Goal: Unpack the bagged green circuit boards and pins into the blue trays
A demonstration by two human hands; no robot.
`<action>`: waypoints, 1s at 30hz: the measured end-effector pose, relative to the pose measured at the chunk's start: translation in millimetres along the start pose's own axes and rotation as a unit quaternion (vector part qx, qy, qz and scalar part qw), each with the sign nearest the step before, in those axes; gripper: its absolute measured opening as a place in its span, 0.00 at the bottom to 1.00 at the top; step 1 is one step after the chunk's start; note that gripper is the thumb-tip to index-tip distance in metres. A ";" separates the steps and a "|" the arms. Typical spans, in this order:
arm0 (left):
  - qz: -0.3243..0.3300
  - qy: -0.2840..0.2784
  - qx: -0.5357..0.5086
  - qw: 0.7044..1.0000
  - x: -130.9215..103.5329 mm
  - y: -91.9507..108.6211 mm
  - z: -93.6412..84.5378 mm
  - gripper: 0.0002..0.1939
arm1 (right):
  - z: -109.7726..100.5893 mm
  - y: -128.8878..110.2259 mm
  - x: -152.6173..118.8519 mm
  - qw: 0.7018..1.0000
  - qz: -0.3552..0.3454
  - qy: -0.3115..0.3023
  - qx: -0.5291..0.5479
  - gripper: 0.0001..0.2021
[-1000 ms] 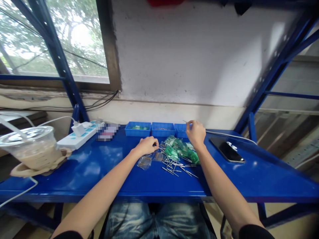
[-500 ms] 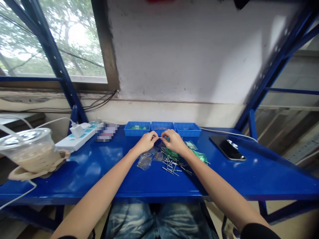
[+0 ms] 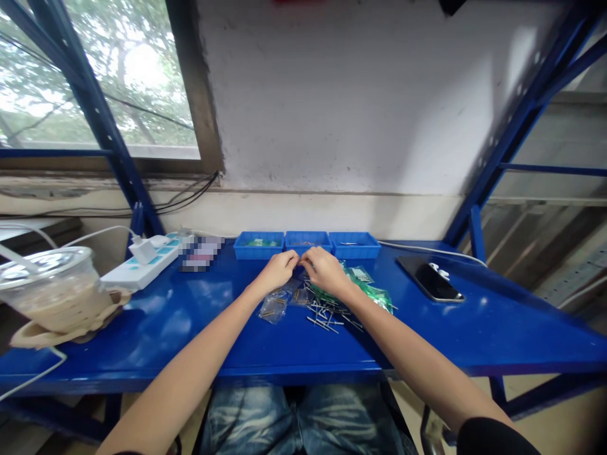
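My left hand and my right hand meet fingertip to fingertip above the blue table, just in front of the bins. Both are closed in a pinch, and whatever lies between the fingers is too small to make out. Below them is a pile of thin metal rods, partly under my right hand. Green plastic packets lie beside the rods on the right. Small clear bags with brass-coloured pieces inside rest below my left hand.
Three blue bins stand along the back: a left bin with green packets, a middle bin, and a right bin. A phone with white earbuds lies right. Left are a power strip and a drink cup.
My fingertips have come closer together; the thin light piece that showed between them is now hidden. The view has shifted slightly.
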State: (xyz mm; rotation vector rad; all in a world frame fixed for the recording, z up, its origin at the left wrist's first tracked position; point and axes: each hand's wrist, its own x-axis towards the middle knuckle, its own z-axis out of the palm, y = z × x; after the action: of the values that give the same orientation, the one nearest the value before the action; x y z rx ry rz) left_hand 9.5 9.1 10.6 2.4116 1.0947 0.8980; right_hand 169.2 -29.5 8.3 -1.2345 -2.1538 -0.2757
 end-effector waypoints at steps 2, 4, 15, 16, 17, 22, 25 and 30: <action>-0.009 -0.003 -0.006 1.000 0.1 1.0 1.0 0.13 | 0.8 0.7 0.1 1.000 0.003 0.003 0.000 0.06; -0.011 -0.003 -0.023 1.000 -0.4 1.9 2.6 0.12 | 1.5 3.0 0.2 1.000 0.014 0.013 0.011 0.06; 0.029 0.072 -0.037 0.996 -3.8 2.1 2.1 0.08 | -0.1 7.8 0.1 0.994 0.062 0.036 0.087 0.08; 0.023 0.071 -0.030 0.997 -3.8 2.8 1.6 0.09 | -0.5 6.6 0.0 0.994 0.055 0.033 0.091 0.07; 0.016 0.068 -0.024 0.997 -3.8 3.3 1.5 0.11 | -1.4 5.8 0.2 0.994 0.047 0.030 0.092 0.07; 0.003 0.019 -0.003 1.000 -3.5 -1.3 8.1 0.13 | -15.2 21.8 2.9 0.995 0.068 0.070 0.023 0.09; 0.027 -0.048 0.058 0.997 -4.9 -5.2 15.9 0.10 | -25.0 51.6 -0.2 0.968 0.203 0.134 -0.065 0.12; 0.008 -0.120 0.125 0.985 -8.7 -0.9 18.7 0.09 | -25.7 82.6 -9.2 0.944 0.307 0.067 -0.098 0.15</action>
State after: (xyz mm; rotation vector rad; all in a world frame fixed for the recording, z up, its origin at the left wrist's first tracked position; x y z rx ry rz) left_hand 17.1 2.2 -7.3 2.6481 1.1550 0.4795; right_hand 252.1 -3.5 12.3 -1.8686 -1.5544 -0.2953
